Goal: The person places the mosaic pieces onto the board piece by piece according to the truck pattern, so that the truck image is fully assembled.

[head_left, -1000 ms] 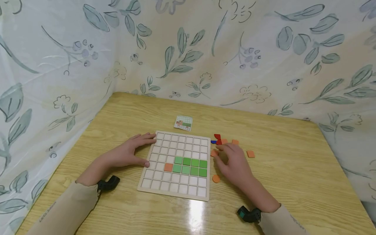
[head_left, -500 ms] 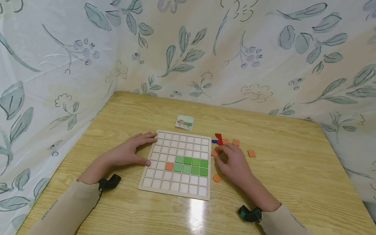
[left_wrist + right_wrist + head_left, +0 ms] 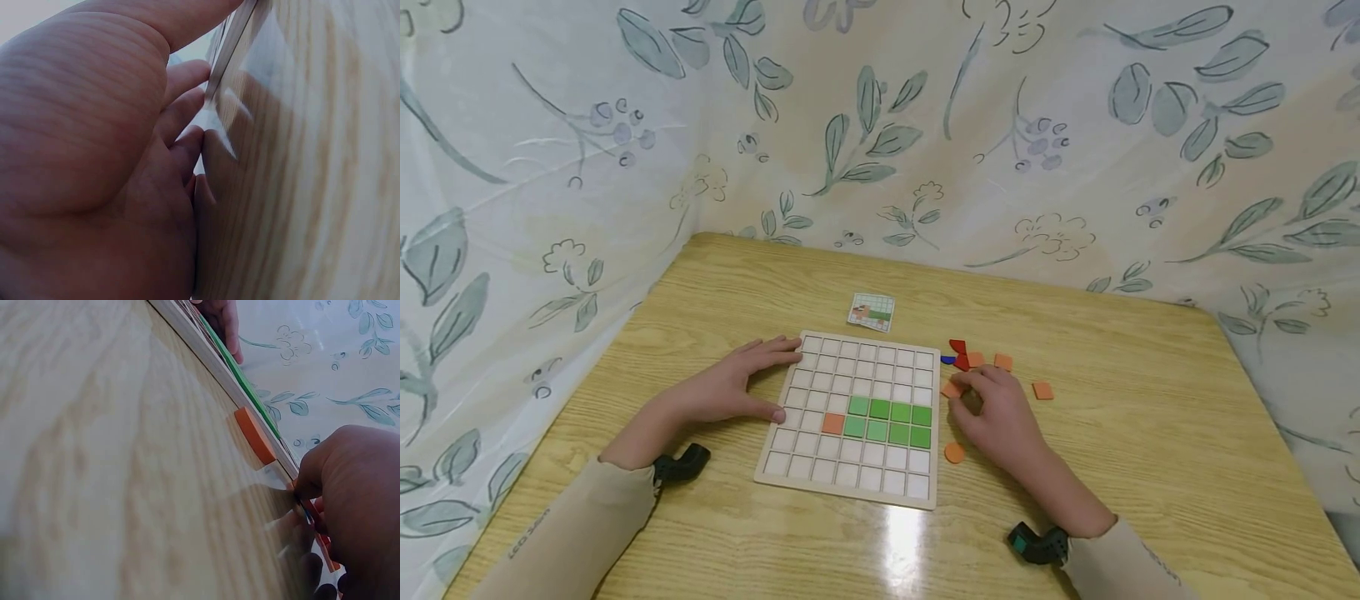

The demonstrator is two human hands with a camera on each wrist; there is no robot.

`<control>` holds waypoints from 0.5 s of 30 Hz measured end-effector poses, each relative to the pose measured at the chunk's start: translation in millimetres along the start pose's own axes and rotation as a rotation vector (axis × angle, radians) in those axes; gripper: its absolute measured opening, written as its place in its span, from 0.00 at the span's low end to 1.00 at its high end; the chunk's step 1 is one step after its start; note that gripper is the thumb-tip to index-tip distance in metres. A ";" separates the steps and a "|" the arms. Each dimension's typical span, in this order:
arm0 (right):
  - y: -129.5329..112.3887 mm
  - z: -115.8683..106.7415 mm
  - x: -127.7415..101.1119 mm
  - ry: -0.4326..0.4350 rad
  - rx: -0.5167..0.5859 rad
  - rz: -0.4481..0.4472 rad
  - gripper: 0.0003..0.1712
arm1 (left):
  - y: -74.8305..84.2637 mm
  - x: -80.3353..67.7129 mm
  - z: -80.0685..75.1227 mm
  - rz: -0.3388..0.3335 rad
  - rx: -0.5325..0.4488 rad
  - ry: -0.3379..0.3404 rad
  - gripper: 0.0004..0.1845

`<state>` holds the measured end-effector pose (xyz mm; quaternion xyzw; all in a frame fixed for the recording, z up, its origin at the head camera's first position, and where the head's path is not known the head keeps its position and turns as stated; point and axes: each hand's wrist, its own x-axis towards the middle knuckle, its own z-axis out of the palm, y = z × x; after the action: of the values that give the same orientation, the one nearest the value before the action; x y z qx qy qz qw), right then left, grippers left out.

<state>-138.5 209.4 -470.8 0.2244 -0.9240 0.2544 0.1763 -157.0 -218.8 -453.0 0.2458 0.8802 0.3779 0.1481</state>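
Note:
A wooden grid board [image 3: 850,496] lies on the table, with green square tiles [image 3: 898,434] in two rows and one orange tile in its cells. My left hand [image 3: 730,387] rests at the board's left side, fingers stretched to the upper corner and thumb on the edge. Just right of the board, my right hand [image 3: 996,417] pinches an orange square tile [image 3: 951,390] between thumb and index finger, low at the tabletop. In the right wrist view the thumb [image 3: 309,478] covers most of that tile. An orange round piece [image 3: 954,452] lies below this hand.
Beyond the right hand lie red pieces [image 3: 957,345], a blue piece [image 3: 948,360] and more orange square tiles [image 3: 1042,391]. A small picture card [image 3: 872,312] lies behind the board. Patterned cloth [image 3: 895,150] hangs along the table's back and left.
The orange square tile at my right fingertips has shifted very slightly to the right. Both hands stay in nearly the same place, and the head view has moved a little.

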 end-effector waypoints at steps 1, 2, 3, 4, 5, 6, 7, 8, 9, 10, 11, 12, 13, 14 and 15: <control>0.4 0.0 -0.2 0.003 -0.003 0.002 0.14 | -0.1 0.2 0.0 0.001 0.003 0.000 0.48; 0.4 -0.3 -0.2 0.006 -0.005 0.005 0.14 | -0.1 0.4 0.0 0.000 0.004 -0.001 0.48; 0.2 -0.8 -0.2 0.010 -0.005 0.007 0.14 | 0.0 0.5 0.0 0.002 0.007 -0.001 0.48; -0.1 -1.2 -0.1 0.014 -0.006 0.010 0.14 | 0.3 0.4 0.1 0.002 0.007 -0.001 0.48; -0.4 -1.6 0.1 0.017 -0.005 0.012 0.14 | 0.6 0.1 0.0 -0.002 -0.001 -0.001 0.48; -0.8 -2.1 0.2 0.020 -0.005 0.017 0.14 | 0.9 -0.2 0.0 -0.008 -0.011 -0.003 0.48; -1.0 -2.0 0.4 0.022 -0.004 0.020 0.15 | 0.9 -0.4 0.0 -0.014 -0.023 -0.003 0.48; -1.3 -2.0 0.5 0.025 -0.001 0.024 0.15 | 0.8 -0.4 0.0 -0.017 -0.031 -0.002 0.48; -1.7 -1.9 0.7 0.029 0.002 0.026 0.15 | 0.6 -0.4 0.0 -0.019 -0.038 -0.001 0.48; -2.1 -1.8 0.9 0.033 0.005 0.027 0.16 | 0.5 -0.6 -0.1 -0.022 -0.046 0.000 0.48; -2.7 -1.7 1.1 0.039 0.008 0.027 0.16 | 0.4 -0.6 -0.1 -0.022 -0.050 0.001 0.48; -3.3 -1.4 1.2 0.045 0.013 0.024 0.17 | -0.2 -0.3 0.1 -0.017 -0.045 0.002 0.48; -3.9 -1.0 1.3 0.054 0.018 0.017 0.17 | -0.6 -0.1 0.2 -0.013 -0.038 0.003 0.48; -4.9 -0.9 1.3 0.059 0.029 0.011 0.17 | -1.0 0.0 0.4 -0.009 -0.029 0.003 0.48; -6.4 -0.8 1.6 0.064 0.044 0.001 0.16 | -1.3 0.0 0.6 -0.007 -0.022 0.003 0.48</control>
<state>-136.4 204.4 -466.9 0.2197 -0.9121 0.2819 0.2007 -157.2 -219.2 -454.3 0.2408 0.8770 0.3874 0.1509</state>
